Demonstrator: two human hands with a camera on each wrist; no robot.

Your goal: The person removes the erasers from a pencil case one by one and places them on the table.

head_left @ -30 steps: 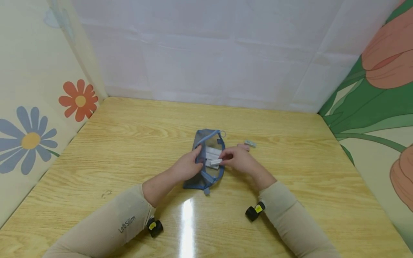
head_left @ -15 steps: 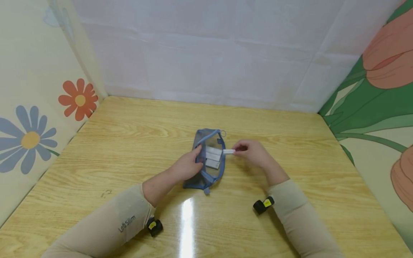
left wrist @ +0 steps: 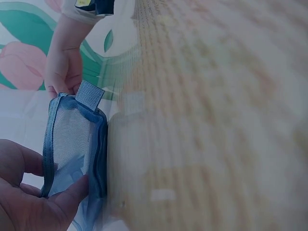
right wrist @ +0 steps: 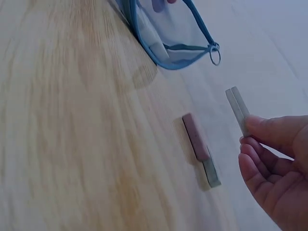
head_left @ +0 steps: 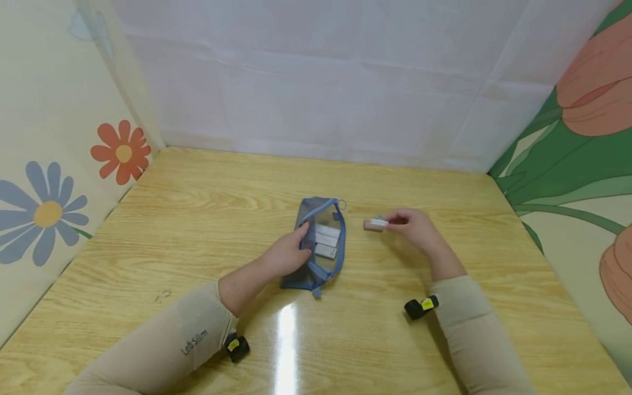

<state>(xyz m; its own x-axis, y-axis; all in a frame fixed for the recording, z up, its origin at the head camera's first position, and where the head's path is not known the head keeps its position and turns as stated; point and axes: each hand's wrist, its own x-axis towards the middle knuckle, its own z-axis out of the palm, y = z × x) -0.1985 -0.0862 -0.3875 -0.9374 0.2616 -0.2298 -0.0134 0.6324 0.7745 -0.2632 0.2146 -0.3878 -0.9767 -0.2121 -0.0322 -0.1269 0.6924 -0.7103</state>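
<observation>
My left hand (head_left: 288,253) grips the side of a blue mesh zip pouch (head_left: 343,252), holding its mouth apart. In the left wrist view the thumb and fingers pinch the pouch wall (left wrist: 70,130). Several pale bars (head_left: 327,240) lie inside it. To the right, my right hand (head_left: 416,229) pinches the end of a small white bar (right wrist: 238,109), with a line running along its length, between thumb and fingers. In the right wrist view, a pink bar (right wrist: 195,137) and a pale green bar (right wrist: 211,173) lie end to end on the table, left of the held bar.
The wood-grain table (head_left: 222,186) reaches back to a white sheet (head_left: 316,99). Flower-printed walls stand on the left (head_left: 44,109) and right (head_left: 592,164). A zipper ring (right wrist: 215,54) hangs from the pouch's corner.
My right hand has carried the white bar out of the pouch and rightward, over beside the pink and green bars. The left hand and pouch have stayed in place.
</observation>
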